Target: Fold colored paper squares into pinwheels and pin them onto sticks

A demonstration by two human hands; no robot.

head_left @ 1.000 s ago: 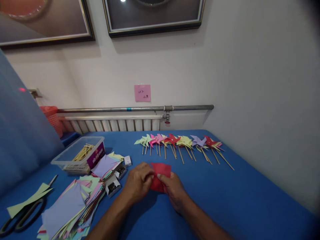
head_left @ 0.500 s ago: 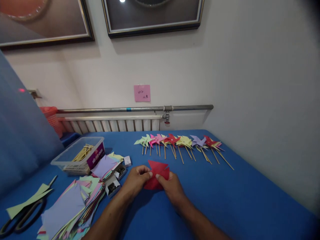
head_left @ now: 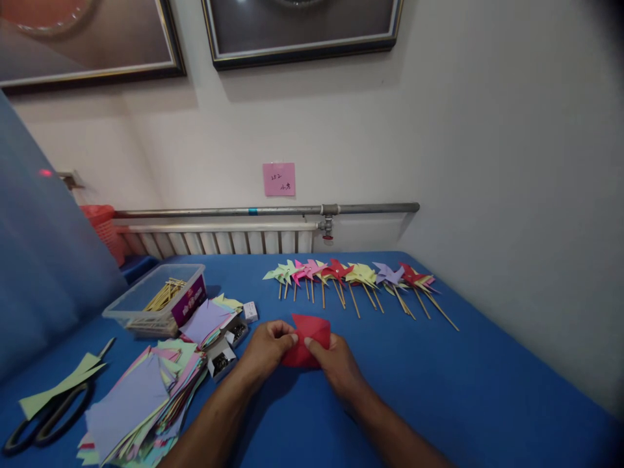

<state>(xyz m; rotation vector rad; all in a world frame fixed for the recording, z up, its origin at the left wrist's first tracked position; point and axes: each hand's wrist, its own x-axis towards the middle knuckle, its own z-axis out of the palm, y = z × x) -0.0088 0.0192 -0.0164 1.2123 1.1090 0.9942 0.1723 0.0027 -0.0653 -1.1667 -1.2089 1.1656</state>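
The left hand [head_left: 266, 352] and right hand [head_left: 340, 365] are pinching red paper [head_left: 313, 328] with closed fingers; its slit is now hiding, so a corner is probably folding.

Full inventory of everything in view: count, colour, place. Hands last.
red paper: one, red, centre
pinwheels: several overlapping, mixed colours, behind the red paper and rightward
tub: one, clear and purple, left
sticks: many, tan, in tub
paper stacks: two, multicoloured, left
small boxes: three, mostly white, beside stacks
scissors: one pair, black, far left
green paper: count unclear, pale green, over scissors
table: one, blue, foreground
wall: pale grey, background
note: one, pink, on wall
pipe: one, grey, along wall
radiator: one, white, below pipe
valve: one, grey and red, radiator's right end
basket: one, red, back left
framed pictures: two, dark-framed, upper wall
curtain: one, blue, left edge
left hand: one, bare, on red paper
right hand: one, bare, on red paper
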